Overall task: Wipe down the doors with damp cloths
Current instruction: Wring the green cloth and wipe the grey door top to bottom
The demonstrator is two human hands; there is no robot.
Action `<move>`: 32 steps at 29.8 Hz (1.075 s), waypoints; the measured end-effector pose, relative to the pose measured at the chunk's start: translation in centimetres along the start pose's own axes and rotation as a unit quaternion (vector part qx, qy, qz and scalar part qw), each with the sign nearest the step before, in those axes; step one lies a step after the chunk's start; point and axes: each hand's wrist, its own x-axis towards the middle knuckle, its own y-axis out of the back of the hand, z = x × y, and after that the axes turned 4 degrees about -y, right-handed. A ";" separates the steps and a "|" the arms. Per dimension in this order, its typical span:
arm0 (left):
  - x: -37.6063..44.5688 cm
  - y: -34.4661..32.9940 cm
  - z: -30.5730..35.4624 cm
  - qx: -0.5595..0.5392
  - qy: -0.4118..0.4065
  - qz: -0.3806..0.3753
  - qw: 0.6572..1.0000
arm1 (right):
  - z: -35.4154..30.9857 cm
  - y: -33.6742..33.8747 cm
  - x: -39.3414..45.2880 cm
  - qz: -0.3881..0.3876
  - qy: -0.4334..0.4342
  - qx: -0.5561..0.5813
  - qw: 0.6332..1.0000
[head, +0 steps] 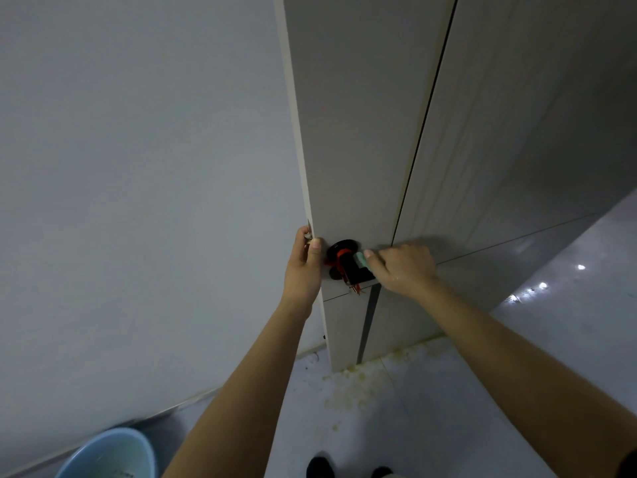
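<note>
The door (pixel 348 132) stands open, its narrow edge turned toward the camera, pale grey with a lighter strip down the edge. The left hand (pixel 303 263) grips that edge at handle height, fingers curled round it and thumb lying on the door face. The right hand (pixel 401 267) is clenched on a pale green cloth (pixel 362 259), only a small fold of which shows past the fingers; the cloth is pressed against the black door handle (pixel 348 263), which carries a red band round its neck. The back of the right hand glistens as if wet. A light blue basin (pixel 110 455) sits on the floor at the lower left, close to the white wall (pixel 138 201); a shallow layer of water appears to lie in it, though its depth cannot be judged. The floor tiles (pixel 431 408) below the door show yellowish speckled staining along the foot of the door and the adjoining tiled wall (pixel 534 132). Dark shoe tips (pixel 320 467) are visible at the bottom edge.
</note>
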 end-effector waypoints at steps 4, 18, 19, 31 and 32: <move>0.1 0.1 -0.1 -0.001 0.000 0.003 1.000 | 1.0 0.0 0.8 -0.036 -0.028 0.059 0.997; 0.0 -0.4 0.0 -0.014 0.017 0.021 1.000 | 1.1 -0.3 -0.6 0.003 -0.206 0.191 0.960; 0.0 -0.4 0.0 -0.014 0.019 0.021 1.000 | 1.5 0.0 -0.3 -0.013 -0.211 0.230 0.950; -0.4 -0.5 0.4 -0.017 0.019 0.023 0.999 | -1.0 -1.5 -1.5 0.109 -0.355 0.339 0.864; -0.4 -0.5 0.4 -0.018 0.019 0.023 0.999 | -0.3 -1.3 -1.3 0.080 -0.350 0.332 0.872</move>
